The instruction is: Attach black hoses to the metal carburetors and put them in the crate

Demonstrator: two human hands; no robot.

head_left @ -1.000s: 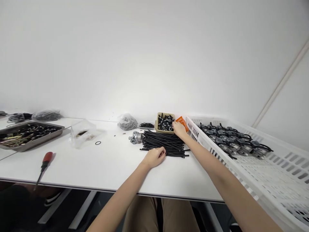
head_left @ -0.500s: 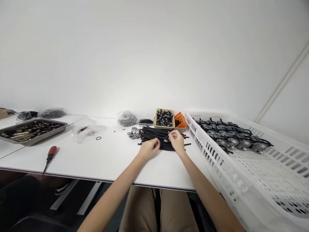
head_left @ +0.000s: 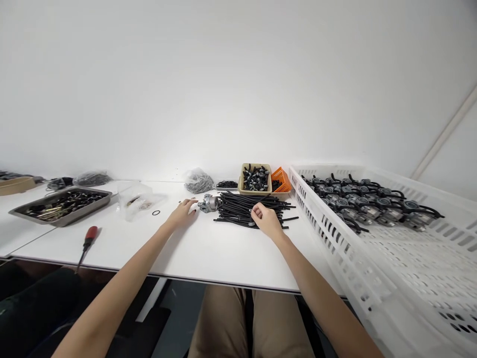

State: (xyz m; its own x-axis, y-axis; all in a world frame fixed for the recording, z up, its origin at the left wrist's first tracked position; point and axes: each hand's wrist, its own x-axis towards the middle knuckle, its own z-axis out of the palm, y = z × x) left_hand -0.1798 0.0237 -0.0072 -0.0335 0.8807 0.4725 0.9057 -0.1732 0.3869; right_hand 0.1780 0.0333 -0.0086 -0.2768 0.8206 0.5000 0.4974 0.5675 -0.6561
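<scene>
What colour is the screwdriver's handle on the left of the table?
Red, over a black collar; the screwdriver handle shows in the head view.

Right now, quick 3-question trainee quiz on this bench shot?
1. True or false: the left hand reaches toward the grey metal part.
2. What lies under the right hand? A) black tubes B) screwdriver C) steel tray
3. Which container holds the finished assemblies?

Key:
1. True
2. A: the pile of black tubes
3. The white crate on the right
</scene>
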